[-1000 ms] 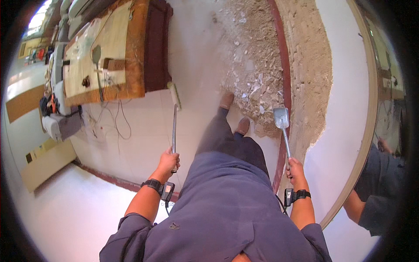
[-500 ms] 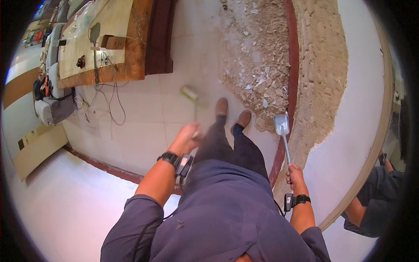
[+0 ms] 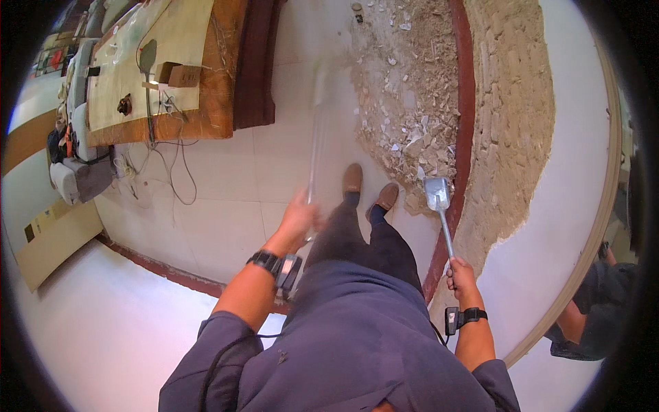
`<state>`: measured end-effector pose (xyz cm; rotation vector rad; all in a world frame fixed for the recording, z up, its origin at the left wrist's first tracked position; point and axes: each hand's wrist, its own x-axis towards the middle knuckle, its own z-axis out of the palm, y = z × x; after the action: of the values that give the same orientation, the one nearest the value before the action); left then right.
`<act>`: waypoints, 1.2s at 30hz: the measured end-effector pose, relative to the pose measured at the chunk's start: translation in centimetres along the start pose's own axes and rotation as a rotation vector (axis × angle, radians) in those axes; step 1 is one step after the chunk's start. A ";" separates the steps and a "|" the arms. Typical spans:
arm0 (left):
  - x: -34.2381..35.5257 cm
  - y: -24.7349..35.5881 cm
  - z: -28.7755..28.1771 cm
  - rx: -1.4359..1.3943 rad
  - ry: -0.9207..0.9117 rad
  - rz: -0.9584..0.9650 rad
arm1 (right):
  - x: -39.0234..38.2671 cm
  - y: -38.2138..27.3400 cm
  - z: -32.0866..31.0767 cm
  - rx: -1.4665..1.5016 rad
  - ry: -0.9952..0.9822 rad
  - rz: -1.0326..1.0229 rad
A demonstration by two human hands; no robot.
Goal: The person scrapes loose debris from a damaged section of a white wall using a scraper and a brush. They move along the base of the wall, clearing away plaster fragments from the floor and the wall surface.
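My left hand (image 3: 300,218), smeared by motion, is closed round the handle of a long, thin-handled tool (image 3: 314,147). The tool is blurred; its pale, greenish head points away over the tiled floor, and its kind cannot be made out. My right hand (image 3: 461,275) grips the lower end of a small grey metal shovel (image 3: 437,194). The shovel's blade lies at the near edge of the rubble heap (image 3: 412,147), next to the red-brown skirting strip. That heap is plaster crumbs, sandy dirt and white flakes.
Right of the strip, a wall with bare brown patches (image 3: 511,123) rises beside me. A wooden table (image 3: 218,89) with small boxes stands at the far left, and cables (image 3: 180,172) hang to the floor. My shoes (image 3: 353,178) stand close to the rubble.
The tool in my left hand has swung farther away from me, its head moving up the floor. The shovel has shifted slightly left, still in my right hand.
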<state>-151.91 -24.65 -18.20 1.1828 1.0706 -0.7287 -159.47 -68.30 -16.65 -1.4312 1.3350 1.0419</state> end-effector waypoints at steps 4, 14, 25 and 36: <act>-0.3 -0.6 -3.1 -0.224 0.071 -0.116 | 0.1 -1.0 0.8 0.017 0.011 0.001; 9.9 6.0 1.3 -0.440 -0.053 -0.150 | -0.6 -2.9 2.5 0.038 -0.013 -0.014; 5.6 10.2 2.9 -0.291 -0.083 0.030 | 1.8 -8.3 -0.2 0.041 -0.013 -0.053; 16.3 22.5 5.7 -0.677 0.035 -0.166 | 0.6 -13.8 1.2 0.124 0.056 -0.008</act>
<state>-124.39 -23.05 -25.08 0.5325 1.3164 -0.4121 -145.70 -66.98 -16.66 -1.3805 1.4077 0.9035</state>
